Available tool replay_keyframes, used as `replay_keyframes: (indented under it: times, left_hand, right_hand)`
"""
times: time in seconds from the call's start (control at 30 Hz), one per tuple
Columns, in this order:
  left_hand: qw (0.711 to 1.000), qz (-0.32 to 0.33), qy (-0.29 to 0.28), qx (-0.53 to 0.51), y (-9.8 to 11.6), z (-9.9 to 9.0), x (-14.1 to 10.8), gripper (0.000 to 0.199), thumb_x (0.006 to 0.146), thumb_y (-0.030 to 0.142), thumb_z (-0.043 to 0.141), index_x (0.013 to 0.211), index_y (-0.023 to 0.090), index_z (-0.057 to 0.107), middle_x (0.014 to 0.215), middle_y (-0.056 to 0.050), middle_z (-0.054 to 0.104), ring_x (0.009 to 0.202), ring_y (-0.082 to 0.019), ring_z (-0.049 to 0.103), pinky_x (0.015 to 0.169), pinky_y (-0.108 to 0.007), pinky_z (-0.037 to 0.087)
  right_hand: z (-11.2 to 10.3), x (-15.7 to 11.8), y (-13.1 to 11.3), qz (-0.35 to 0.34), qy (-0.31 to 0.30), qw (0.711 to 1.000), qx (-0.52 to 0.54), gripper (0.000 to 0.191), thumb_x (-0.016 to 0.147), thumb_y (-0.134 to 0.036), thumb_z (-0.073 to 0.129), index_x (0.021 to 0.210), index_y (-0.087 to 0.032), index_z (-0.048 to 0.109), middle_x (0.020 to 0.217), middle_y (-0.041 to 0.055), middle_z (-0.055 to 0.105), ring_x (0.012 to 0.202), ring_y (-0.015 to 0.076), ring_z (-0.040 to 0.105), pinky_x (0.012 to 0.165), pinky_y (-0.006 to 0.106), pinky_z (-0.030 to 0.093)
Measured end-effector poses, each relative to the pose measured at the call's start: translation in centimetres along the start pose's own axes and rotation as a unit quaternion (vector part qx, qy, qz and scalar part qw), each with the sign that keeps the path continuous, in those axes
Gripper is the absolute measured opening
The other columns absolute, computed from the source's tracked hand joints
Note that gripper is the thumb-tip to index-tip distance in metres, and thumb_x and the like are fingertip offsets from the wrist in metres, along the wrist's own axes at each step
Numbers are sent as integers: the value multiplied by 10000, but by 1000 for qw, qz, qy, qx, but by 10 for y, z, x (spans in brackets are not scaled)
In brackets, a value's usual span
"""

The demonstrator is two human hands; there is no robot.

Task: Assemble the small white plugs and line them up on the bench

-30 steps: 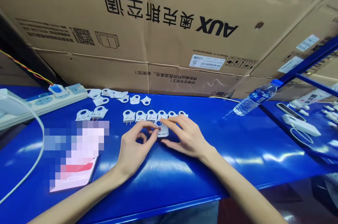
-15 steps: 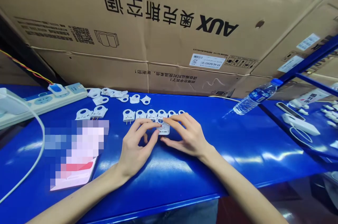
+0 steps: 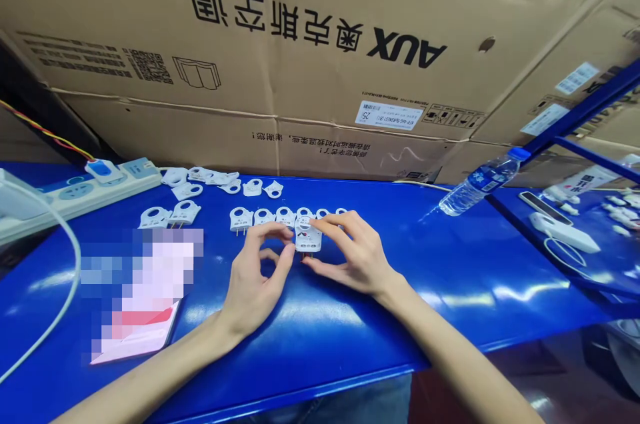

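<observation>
both hands meet over the blue table, pinching one small white plug piece between them. the left hand grips its left edge with thumb and forefinger; the right hand holds its right side and top with its fingertips. the piece sits just in front of a row of similar white plug pieces. more lie scattered near a power strip to the left. a water bottle lies on its side to the right, against a big cardboard box.
</observation>
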State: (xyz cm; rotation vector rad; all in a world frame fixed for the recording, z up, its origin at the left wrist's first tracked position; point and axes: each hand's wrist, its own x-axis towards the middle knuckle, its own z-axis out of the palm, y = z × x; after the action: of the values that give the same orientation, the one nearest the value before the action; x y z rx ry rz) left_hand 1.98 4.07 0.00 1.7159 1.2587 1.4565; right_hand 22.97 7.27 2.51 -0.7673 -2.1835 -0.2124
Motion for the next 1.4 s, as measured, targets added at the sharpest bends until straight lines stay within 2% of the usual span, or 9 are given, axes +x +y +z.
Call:
replay_keyframes:
  times: [0.07,0.17,0.23,0.33,0.53,0.87,1.13,1.3,1.4]
  left_hand:
    - [999,-30,-13,1,1,-1,1,169,985,354,633,1110,241,627,1072,-35,693,998,-179,698,700,-251,609]
    - [997,-66,-30,1,3,-3,3,185,973,410,643,981,227,665,981,-14,687,848,-148,671,669,-244,595]
    - [996,-83,-28,1,3,-3,4,204,951,428,672,958,224,674,958,-7,686,791,-135,651,645,-238,586]
    - [996,-89,-21,4,4,-3,5,203,937,429,689,962,228,695,958,-10,705,824,-147,660,639,-234,588]
    - [998,-23,-7,55,5,-3,5,141,965,365,669,981,245,741,993,-12,755,851,-147,688,650,-230,582]
    - [993,71,-3,94,3,-3,5,109,1005,278,622,1022,242,723,1000,-12,740,810,-126,680,643,-230,570]
    - [992,88,-4,95,6,-6,8,95,992,283,654,1006,255,744,982,-2,743,793,-128,681,633,-232,571]
    - [990,102,2,101,6,-6,9,102,997,266,639,999,245,739,973,-3,743,772,-131,686,627,-235,572]
    - [987,112,4,113,5,-5,8,97,1003,248,627,1016,243,724,981,-2,734,769,-124,683,649,-236,577]
  right_hand:
    - [0,0,0,-6,-9,1000,1,463,966,-441,738,1343,-193,632,1159,124,752,985,239,703,830,382,595]
    - [1,0,0,-19,-30,999,2,446,979,-435,720,1337,-181,637,1164,128,752,996,239,699,849,385,596]
    - [1,0,0,-26,-40,999,3,426,989,-422,708,1326,-170,642,1159,128,752,1002,237,697,858,383,595]
    - [1,0,1,-33,-47,998,5,401,997,-401,698,1310,-155,650,1149,128,752,995,232,692,856,373,592]
    - [0,-1,2,-31,-51,998,2,396,1007,-411,678,1327,-181,646,1164,120,752,1019,233,697,871,372,596]
    - [-1,0,0,-21,-65,998,9,408,1014,-434,664,1356,-212,647,1162,122,755,1025,237,705,871,379,605]
    - [1,0,-1,-35,-46,998,17,411,997,-391,700,1331,-160,637,1165,134,747,1012,233,697,865,374,604]
    - [1,-1,-1,-20,-65,998,10,403,1010,-420,676,1352,-211,638,1167,115,751,1027,231,699,873,372,606]
    - [1,-1,-1,-27,-57,998,10,413,1008,-420,679,1348,-188,640,1167,124,752,1021,235,700,864,376,609]
